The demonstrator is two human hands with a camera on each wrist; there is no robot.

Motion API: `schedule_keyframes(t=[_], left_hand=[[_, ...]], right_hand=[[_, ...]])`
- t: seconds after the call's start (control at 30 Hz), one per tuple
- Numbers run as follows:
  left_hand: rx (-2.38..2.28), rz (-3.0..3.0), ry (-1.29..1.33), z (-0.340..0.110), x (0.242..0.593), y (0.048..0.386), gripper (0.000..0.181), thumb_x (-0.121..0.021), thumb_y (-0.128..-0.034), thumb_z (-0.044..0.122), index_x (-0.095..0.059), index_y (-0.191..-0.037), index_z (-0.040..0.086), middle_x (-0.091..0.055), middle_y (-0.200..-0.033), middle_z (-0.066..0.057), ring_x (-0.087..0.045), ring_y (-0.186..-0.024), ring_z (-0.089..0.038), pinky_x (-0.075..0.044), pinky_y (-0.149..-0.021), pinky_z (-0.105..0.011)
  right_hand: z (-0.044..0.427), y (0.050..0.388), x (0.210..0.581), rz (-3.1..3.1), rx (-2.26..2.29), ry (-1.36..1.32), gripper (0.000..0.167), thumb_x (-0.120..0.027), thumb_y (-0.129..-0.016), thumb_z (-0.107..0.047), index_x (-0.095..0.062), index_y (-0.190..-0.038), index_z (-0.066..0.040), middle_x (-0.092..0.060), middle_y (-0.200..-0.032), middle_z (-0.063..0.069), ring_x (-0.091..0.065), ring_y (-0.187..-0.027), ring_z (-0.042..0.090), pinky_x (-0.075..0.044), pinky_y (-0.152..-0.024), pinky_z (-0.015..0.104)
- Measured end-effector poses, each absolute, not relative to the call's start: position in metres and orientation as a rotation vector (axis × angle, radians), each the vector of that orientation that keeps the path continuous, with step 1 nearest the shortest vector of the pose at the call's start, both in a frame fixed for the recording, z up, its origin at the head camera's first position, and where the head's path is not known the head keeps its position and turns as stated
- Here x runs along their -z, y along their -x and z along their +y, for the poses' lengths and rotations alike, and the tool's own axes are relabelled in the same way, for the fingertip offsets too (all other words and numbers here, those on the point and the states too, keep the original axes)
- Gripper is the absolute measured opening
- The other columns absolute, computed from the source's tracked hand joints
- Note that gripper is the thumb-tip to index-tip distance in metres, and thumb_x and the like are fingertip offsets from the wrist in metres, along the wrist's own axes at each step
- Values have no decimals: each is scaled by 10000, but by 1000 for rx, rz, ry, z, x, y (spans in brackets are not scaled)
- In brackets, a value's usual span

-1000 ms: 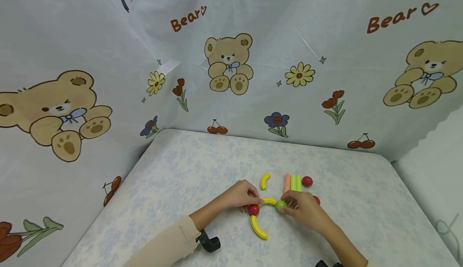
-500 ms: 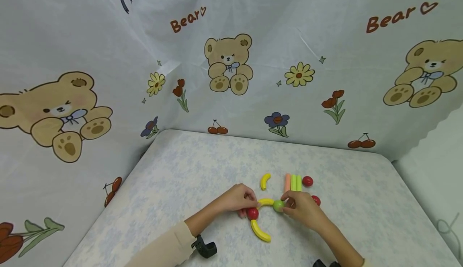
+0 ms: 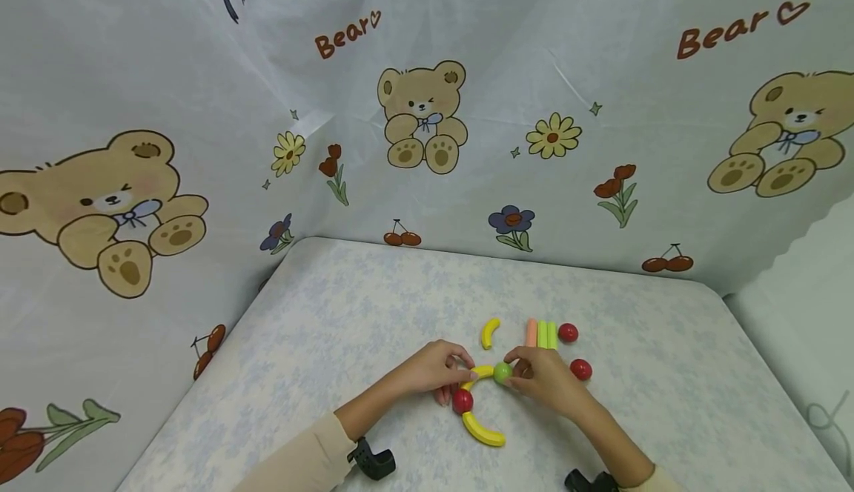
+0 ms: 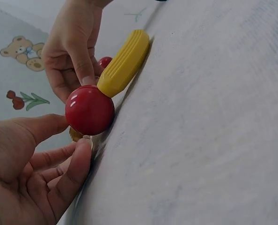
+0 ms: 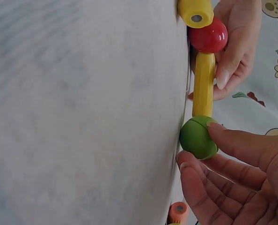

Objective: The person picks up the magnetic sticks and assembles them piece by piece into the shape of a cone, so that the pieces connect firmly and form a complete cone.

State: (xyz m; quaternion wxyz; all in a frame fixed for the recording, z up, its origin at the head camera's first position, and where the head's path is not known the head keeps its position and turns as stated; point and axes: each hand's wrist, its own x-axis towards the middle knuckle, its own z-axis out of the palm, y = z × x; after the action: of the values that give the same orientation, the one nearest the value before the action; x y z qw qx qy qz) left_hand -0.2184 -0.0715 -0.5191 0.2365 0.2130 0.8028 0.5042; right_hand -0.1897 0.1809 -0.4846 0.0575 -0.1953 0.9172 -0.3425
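Observation:
In the head view, my left hand [image 3: 435, 370] pinches a curved yellow rod [image 3: 484, 370] between thumb and fingers, near its left end. A red ball [image 3: 462, 401] joins that end, just by the fingertips. A second curved yellow rod [image 3: 483, 432] runs from the red ball toward the near side; its free end shows a grey metal disc [image 5: 196, 18] in the right wrist view. My right hand [image 3: 552, 382] pinches a green ball [image 5: 198, 138] that touches the first rod's other end. The left wrist view has the red ball [image 4: 90, 110] partly covering the held rod.
Beyond the hands lies a loose curved yellow rod [image 3: 490, 333]. To its right are a straight orange rod [image 3: 531, 333], two straight light-green rods [image 3: 547, 335] and two red balls, one farther [image 3: 568, 333] and one nearer [image 3: 581, 370]. A bear-print cloth [image 3: 427, 203] hangs behind the table.
My right hand and the green ball have shifted left. The red ball has moved slightly toward the near side, and the near yellow rod has swung a little to the right.

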Motion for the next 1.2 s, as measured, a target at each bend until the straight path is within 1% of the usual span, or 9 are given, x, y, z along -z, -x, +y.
schedule_keyframes(t=[0.13,0.33,0.43,0.67,0.87,0.93,1.0,1.07,1.2], left_hand=[[-1381,2241,-619,-72,522,220,202,-734,-954,311,-731,-1079,152,-633,-583,-29,-558,-379,-135,-494,-374,-296],[-1352,2325,-661,-74,528,222,176,-750,-940,337,-759,-1042,194,-574,-535,8,-465,-339,-113,-401,-337,-243],[-1342,2337,-670,-76,530,224,170,-763,-927,352,-770,-1032,218,-560,-528,22,-451,-339,-107,-380,-338,-233],[-1377,2294,-653,-77,532,227,137,-783,-914,315,-768,-1016,225,-572,-522,19,-452,-335,-108,-371,-332,-235],[-1391,2295,-649,-77,532,228,150,-787,-909,315,-768,-1017,213,-563,-523,21,-441,-332,-106,-360,-328,-238],[-1392,2296,-640,-77,532,228,150,-788,-908,323,-767,-1011,216,-552,-520,23,-437,-333,-106,-356,-328,-235],[-1392,2295,-631,-77,532,227,147,-790,-904,332,-768,-1003,226,-545,-519,25,-438,-336,-105,-355,-330,-233],[-1388,2296,-627,-77,533,227,144,-789,-904,342,-767,-999,237,-539,-517,29,-439,-338,-102,-355,-333,-231],[-1393,2297,-635,-77,536,227,143,-788,-905,347,-771,-1001,241,-537,-511,28,-438,-334,-102,-355,-332,-231]], right_hand=[[177,192,484,2758,1044,606,248,-834,-825,-51,-723,-1046,-29,-656,-769,-31,-590,-667,113,-516,-573,217],[170,194,482,2728,1023,656,279,-837,-830,-61,-725,-1083,-26,-667,-810,-26,-607,-708,117,-529,-618,218],[167,196,481,2713,996,687,306,-835,-826,-44,-719,-1107,-16,-675,-835,-14,-619,-726,125,-537,-643,217],[170,202,467,2711,949,713,316,-783,-846,42,-709,-1152,12,-696,-881,24,-650,-790,166,-579,-697,268],[175,220,453,2820,927,718,333,-772,-862,37,-702,-1187,11,-706,-938,68,-641,-816,154,-562,-662,238],[174,227,450,2836,901,725,345,-775,-861,36,-702,-1196,6,-712,-989,98,-651,-845,180,-559,-630,234],[173,234,449,2842,860,737,351,-780,-861,29,-704,-1203,-1,-716,-1047,116,-659,-888,215,-567,-629,243],[170,239,449,2847,807,753,348,-785,-861,16,-708,-1200,-11,-718,-1092,118,-662,-936,249,-583,-664,276],[165,248,452,2863,695,762,333,-793,-870,-23,-723,-1194,-46,-718,-1150,104,-656,-1047,302,-593,-831,391]])
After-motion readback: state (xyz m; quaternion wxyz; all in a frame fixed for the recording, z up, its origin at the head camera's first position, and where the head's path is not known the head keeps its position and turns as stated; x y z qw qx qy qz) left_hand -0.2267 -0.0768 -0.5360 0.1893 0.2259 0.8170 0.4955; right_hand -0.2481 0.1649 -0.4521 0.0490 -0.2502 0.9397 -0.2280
